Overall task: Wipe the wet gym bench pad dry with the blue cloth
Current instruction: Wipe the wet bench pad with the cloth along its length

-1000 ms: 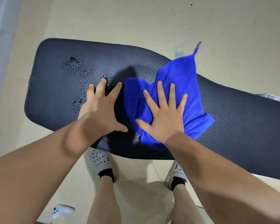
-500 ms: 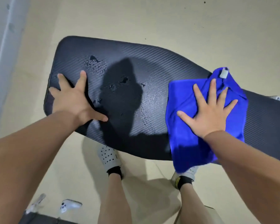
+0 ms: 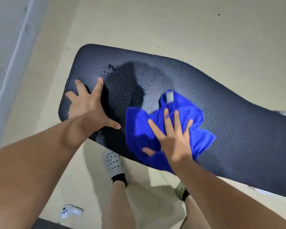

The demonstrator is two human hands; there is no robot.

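Pressing blue cloth (image 3: 139,129) under my splayed right hand (image 3: 173,139); left hand (image 3: 87,108) flat, bracing gym bench pad (image 3: 238,121). Droplets (image 3: 111,71) far-left: sweep there firmly.

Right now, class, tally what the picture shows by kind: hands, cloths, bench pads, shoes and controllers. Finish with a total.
Hands: 2, left hand and right hand
Blue cloth: 1
Bench pad: 1
Shoes: 2, left shoe and right shoe
White controller: 1
Total: 7
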